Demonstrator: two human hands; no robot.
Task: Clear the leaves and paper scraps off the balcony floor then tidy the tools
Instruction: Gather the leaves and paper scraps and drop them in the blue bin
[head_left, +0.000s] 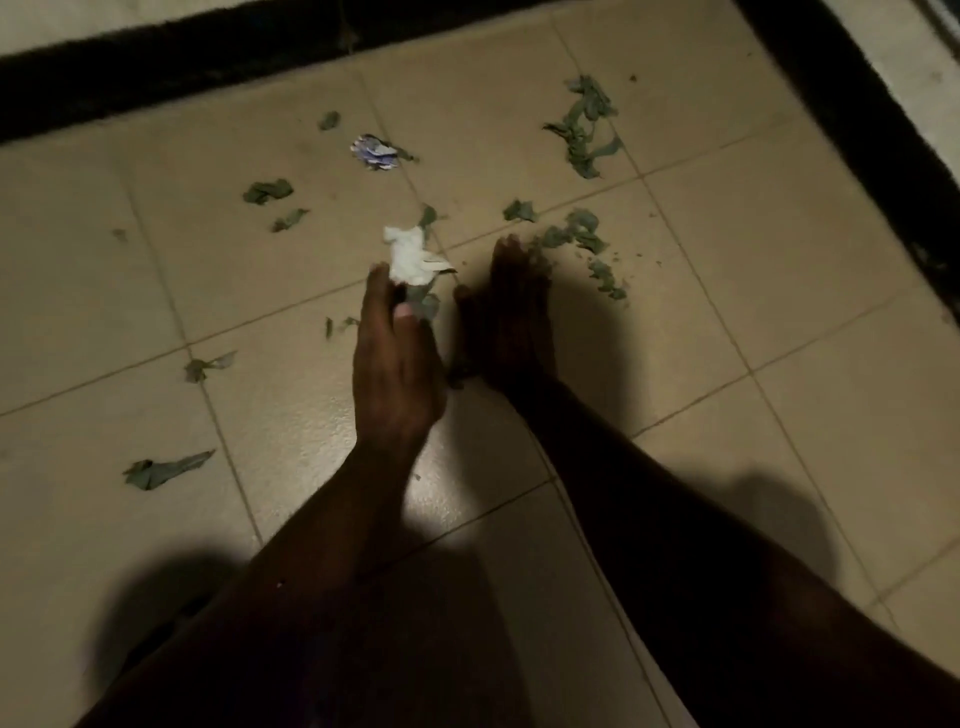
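Though dim and motion-blurred, shows left hand (397, 364) reaching forward over beige tiled floor (779, 260), thumb and forefinger closed on the near edge of white paper scrap (413, 254); reads as a pinch, contact point partly hidden by the fingers. Seems to trap some green bits under that scrap, too smeared to confirm. Shows right hand (506, 322) just beside it, deep in shadow, fingers stretched fairly straight and low toward small leaf pile (576, 234); cannot tell if touching leaves or tile, nothing seen gripped. Shows blue-printed paper ball (375, 150) farther out, apart from both hands. Also shows larger leaf clump (584, 127) top right, loose leaves (267, 191) at left, long leaf (166, 467) lower left. Cuts off dark border strip (156, 73) along top and right edges. Loses both forearms in black shadow at bottom.
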